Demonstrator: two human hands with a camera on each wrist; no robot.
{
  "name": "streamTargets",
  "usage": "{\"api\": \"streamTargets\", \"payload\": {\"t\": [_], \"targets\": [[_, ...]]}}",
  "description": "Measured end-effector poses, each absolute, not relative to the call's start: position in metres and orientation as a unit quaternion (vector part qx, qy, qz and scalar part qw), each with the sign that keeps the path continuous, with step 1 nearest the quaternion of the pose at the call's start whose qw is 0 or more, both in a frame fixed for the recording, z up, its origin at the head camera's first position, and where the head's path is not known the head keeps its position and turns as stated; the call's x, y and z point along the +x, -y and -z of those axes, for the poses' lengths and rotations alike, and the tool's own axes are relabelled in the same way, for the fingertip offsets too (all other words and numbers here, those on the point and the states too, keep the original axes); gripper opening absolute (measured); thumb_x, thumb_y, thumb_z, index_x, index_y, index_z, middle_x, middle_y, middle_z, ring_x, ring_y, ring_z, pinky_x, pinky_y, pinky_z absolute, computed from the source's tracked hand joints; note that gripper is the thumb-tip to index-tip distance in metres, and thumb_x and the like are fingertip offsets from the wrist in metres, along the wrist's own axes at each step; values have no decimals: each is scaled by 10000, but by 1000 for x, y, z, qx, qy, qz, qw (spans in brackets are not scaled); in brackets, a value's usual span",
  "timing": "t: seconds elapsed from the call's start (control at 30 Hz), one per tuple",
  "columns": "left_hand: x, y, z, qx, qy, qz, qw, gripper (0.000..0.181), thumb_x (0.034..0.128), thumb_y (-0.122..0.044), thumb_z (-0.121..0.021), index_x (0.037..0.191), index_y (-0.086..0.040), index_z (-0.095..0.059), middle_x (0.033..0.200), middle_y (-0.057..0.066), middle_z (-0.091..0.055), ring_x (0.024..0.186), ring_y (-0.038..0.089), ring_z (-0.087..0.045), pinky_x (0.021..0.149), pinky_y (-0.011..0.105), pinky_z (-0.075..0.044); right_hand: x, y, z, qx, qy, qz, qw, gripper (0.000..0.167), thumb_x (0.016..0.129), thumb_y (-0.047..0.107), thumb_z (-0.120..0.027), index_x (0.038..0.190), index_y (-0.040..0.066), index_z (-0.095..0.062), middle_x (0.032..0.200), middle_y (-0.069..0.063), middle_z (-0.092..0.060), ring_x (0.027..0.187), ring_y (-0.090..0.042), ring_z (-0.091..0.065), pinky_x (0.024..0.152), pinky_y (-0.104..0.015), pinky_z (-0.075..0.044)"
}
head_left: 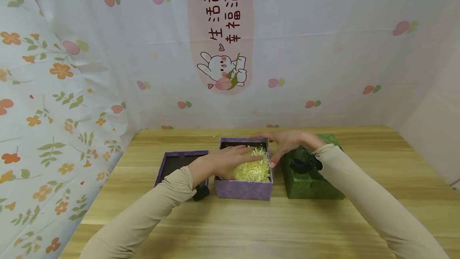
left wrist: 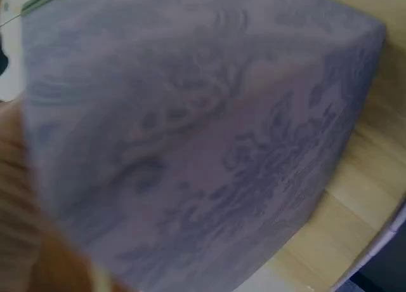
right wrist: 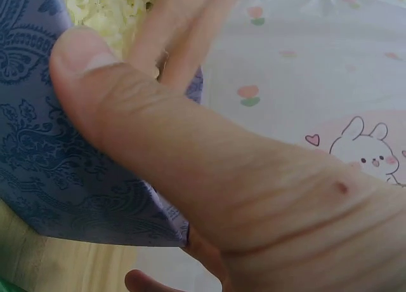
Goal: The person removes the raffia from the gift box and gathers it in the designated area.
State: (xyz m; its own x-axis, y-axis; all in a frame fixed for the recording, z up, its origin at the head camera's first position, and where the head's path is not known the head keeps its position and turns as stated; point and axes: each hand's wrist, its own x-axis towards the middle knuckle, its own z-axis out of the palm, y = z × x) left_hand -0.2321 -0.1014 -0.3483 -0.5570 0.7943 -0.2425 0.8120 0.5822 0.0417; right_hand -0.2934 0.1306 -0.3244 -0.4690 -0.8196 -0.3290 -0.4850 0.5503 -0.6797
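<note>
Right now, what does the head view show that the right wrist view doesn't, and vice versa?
Only head: the shallow purple tray with a dark inside, both beige sleeves and the red writing on the backdrop.

Only right wrist: a close-up of the swirling pattern on the box's outer side wall, beside the right thumb.

Both: the right hand, purple box, yellow shreds, wooden tabletop and rabbit print.

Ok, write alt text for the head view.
A person's left hand extends over yellow shredded filler in an open purple box, the right hand spread at its right side. On the wooden table, a shallow purple lid or tray sits left, a green box right; a patterned white cloth hangs behind.
</note>
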Motion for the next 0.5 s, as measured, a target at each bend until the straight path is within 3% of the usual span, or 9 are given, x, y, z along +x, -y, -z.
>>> {"api": "streamTargets", "payload": {"t": [0.1, 0.3, 0.4, 0.5], "targets": [[-240, 93, 354, 438, -886, 52, 144, 934, 792, -206, -764, 1498, -336, -166, 1535, 101, -143, 1378, 303, -177, 1044, 492, -283, -294, -131, 324, -397, -817, 262, 325, 1008, 734, 286, -808, 1501, 156, -169, 1529, -119, -118, 1345, -425, -163, 1012, -619, -221], [-248, 79, 369, 391, -894, 84, 203, 819, 865, -164, -677, 1491, -354, -185, 1541, 44, -131, 1363, 322, -211, 1021, 459, -331, -295, -130, 324, -402, -817, 265, 318, 997, 739, 258, -807, 1499, 139, -173, 1524, -128, -130, 1295, -491, -234, 1001, -610, -255], [-249, 70, 375, 346, -900, 87, 249, 773, 905, -116, -614, 1489, -371, -177, 1549, -8, -94, 1370, 336, -179, 927, 391, -417, -294, -130, 325, -399, -816, 266, 322, 997, 742, 240, -805, 1500, 138, -165, 1524, -130, -132, 1295, -486, -240, 1008, -591, -265], [-249, 62, 380, 310, -906, 83, 276, 773, 914, -56, -579, 1484, -392, -178, 1550, -46, -71, 1377, 345, -149, 864, 367, -420, -293, -132, 326, -390, -812, 277, 335, 1002, 746, 220, -802, 1502, 135, -150, 1527, -137, -109, 1298, -491, -227, 1008, -588, -267]]}}
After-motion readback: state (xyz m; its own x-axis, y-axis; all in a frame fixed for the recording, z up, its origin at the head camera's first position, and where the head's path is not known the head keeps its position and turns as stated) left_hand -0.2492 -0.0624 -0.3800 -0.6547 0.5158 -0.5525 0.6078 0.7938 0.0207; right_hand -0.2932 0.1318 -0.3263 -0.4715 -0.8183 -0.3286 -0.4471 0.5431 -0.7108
